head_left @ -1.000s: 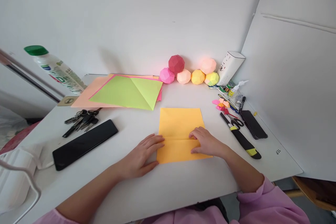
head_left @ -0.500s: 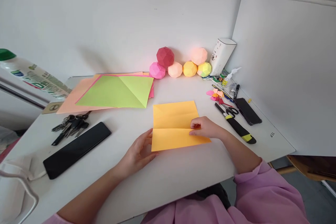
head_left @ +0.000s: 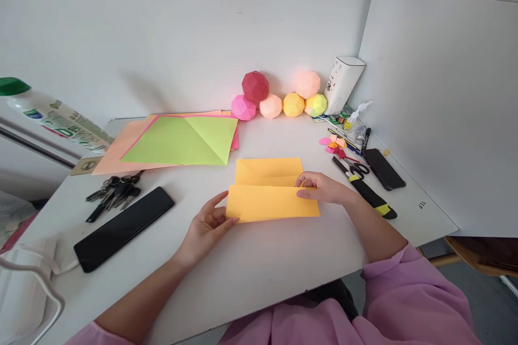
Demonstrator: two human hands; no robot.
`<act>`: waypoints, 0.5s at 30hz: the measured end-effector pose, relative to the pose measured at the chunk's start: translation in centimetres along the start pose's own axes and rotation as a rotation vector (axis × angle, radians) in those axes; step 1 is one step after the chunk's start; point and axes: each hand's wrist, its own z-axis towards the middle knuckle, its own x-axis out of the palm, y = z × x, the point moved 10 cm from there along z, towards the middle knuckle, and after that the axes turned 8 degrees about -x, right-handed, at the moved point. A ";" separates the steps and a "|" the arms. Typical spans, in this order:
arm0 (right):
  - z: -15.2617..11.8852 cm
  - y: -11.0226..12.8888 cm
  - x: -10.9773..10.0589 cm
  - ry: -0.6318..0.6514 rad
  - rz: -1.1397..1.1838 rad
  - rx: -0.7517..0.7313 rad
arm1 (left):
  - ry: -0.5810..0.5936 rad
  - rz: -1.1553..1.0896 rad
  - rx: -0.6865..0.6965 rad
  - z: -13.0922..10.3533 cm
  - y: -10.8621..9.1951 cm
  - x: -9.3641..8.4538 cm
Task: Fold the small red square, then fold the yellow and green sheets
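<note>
An orange-yellow sheet of paper (head_left: 267, 202) lies before me at the middle of the table, its near part folded up over the far part. My left hand (head_left: 208, 225) holds the near left corner, thumb in front and fingers behind. At the right end of the folded edge, my right hand (head_left: 318, 188) pinches the paper between thumb and curled fingers. Behind the fold, the far strip of the sheet shows a crease. The fingertips behind the paper are partly hidden.
Green paper (head_left: 182, 140) tops several coloured sheets at the back left. Keys (head_left: 115, 191) and a black phone (head_left: 123, 229) lie left. Faceted paper balls (head_left: 256, 86) line the wall. Scissors (head_left: 358, 168), a utility knife (head_left: 372, 198) and another phone (head_left: 383, 168) are right.
The paper's near part has been raised and folded further over the far part. Its folded edge and my right hand moved slightly away from me; my left hand now grips the corner.
</note>
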 end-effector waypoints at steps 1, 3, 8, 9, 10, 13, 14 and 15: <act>-0.1 0.0 -0.3 -0.009 0.000 0.002 | -0.011 -0.014 -0.008 0.1 0.0 -0.1; -0.2 0.4 -0.9 -0.046 -0.009 -0.025 | -0.027 -0.028 -0.017 0.2 -0.1 -0.3; -0.6 2.0 -0.9 -0.155 -0.017 -0.128 | -0.036 -0.044 -0.035 0.3 -0.1 -0.5; -0.6 2.0 -0.8 -0.174 -0.017 -0.122 | -0.036 -0.046 -0.041 0.3 0.0 -0.5; -0.6 1.8 -0.6 -0.197 -0.023 -0.114 | -0.038 -0.047 -0.044 0.3 0.0 -0.5; -0.3 1.5 -0.4 -0.295 -0.096 -0.117 | -0.040 -0.039 -0.035 0.3 0.0 -0.5; -0.2 1.4 -0.4 -0.328 -0.134 -0.130 | -0.039 -0.029 -0.027 0.4 0.1 -0.5; -0.1 1.3 -0.3 -0.354 -0.174 -0.140 | -0.038 -0.017 -0.016 0.4 0.2 -0.5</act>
